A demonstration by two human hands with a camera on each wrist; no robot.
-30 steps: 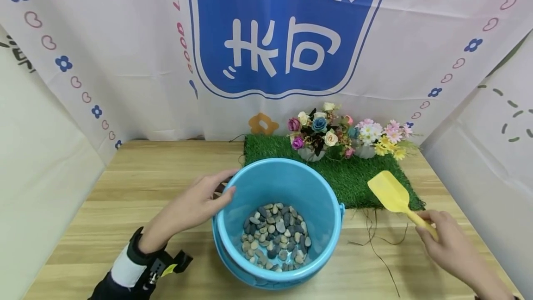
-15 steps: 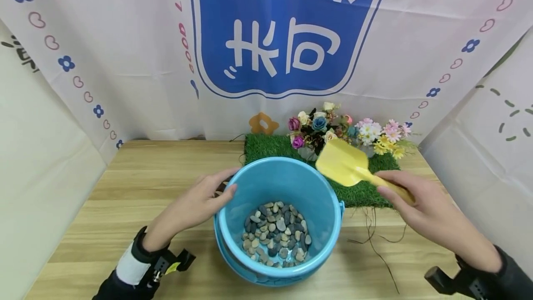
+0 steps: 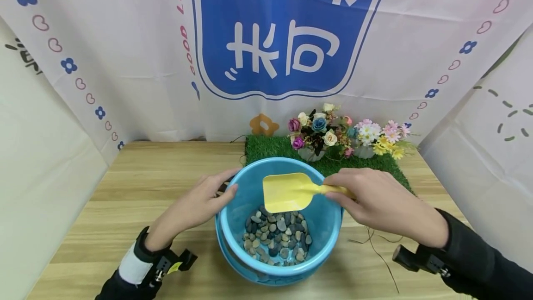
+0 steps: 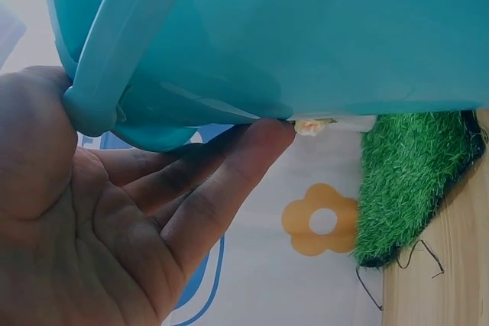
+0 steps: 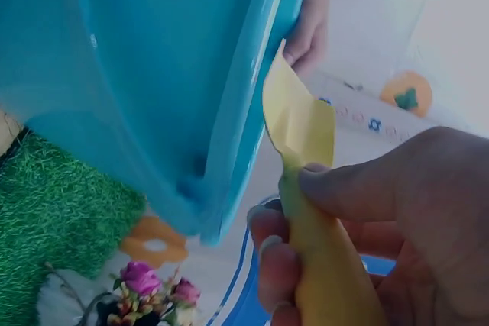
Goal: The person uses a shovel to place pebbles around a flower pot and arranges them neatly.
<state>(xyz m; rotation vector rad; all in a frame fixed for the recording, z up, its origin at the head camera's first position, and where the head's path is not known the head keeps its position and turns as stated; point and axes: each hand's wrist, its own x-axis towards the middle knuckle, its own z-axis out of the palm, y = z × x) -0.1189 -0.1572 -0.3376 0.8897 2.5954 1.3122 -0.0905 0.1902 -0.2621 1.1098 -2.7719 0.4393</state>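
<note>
A blue plastic bucket (image 3: 275,271) stands on the table with grey, tan and dark pebbles (image 3: 276,237) across its bottom. My left hand (image 3: 200,203) holds its left side, thumb at the rim and fingers against the outer wall. In the left wrist view, the bucket's handle (image 4: 130,28) joins the wall right beside the thumb base. My right hand (image 3: 381,203) grips a small yellow toy shovel (image 3: 287,193) by its handle. The shovel's blade is over the bucket's mouth, above the pebbles, and points left. In the right wrist view, the thumb lies along the shovel's neck.
Behind the bucket a green artificial grass mat (image 3: 266,147) carries potted artificial flowers (image 3: 320,128) at the back right. Loose dark threads (image 3: 381,253) lie on the wooden table (image 3: 145,179) right of the bucket. A printed white cloth (image 3: 145,59) hangs along the back.
My right hand has carried the shovel from the right side, past the grass mat, leftward to over the bucket. The left hand stays at the bucket's rim.
</note>
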